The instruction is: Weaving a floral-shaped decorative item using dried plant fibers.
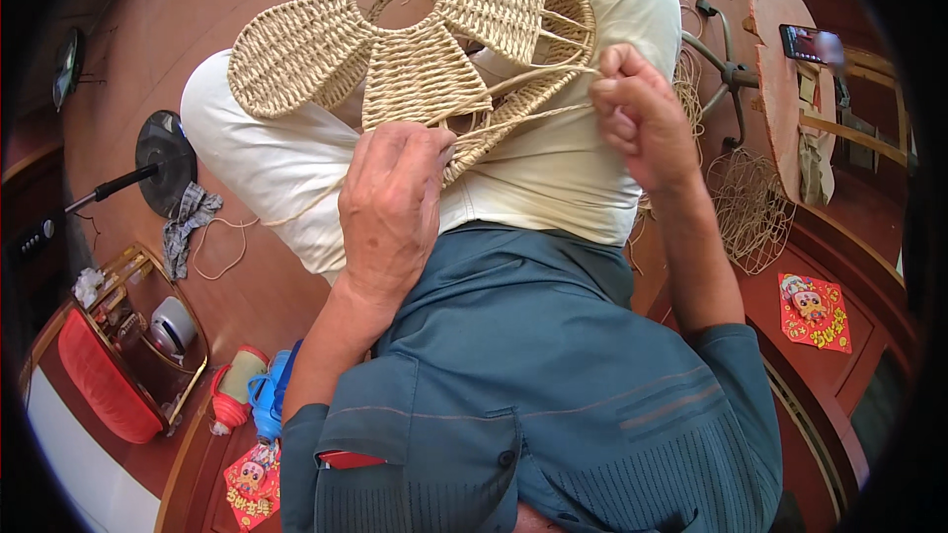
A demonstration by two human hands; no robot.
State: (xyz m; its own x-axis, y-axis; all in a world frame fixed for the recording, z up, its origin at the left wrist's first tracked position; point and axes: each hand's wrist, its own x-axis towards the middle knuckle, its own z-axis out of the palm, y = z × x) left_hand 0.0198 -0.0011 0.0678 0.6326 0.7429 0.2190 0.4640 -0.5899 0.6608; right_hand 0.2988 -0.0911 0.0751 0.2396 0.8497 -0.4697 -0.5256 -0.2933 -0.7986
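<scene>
Tightening, I'd guess — right hand (pixel 640 116) pinching thin tan twisted cord (pixel 543 117), left hand (pixel 390 192) by the beige flower-shaped woven piece (pixel 420 79), grip unclear — next pull wants steady tension.

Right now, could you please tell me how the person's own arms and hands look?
The left hand and right hand wear no gloves, and no watch or bracelet shows. Short dark teal sleeves leave both forearms bare.
</scene>
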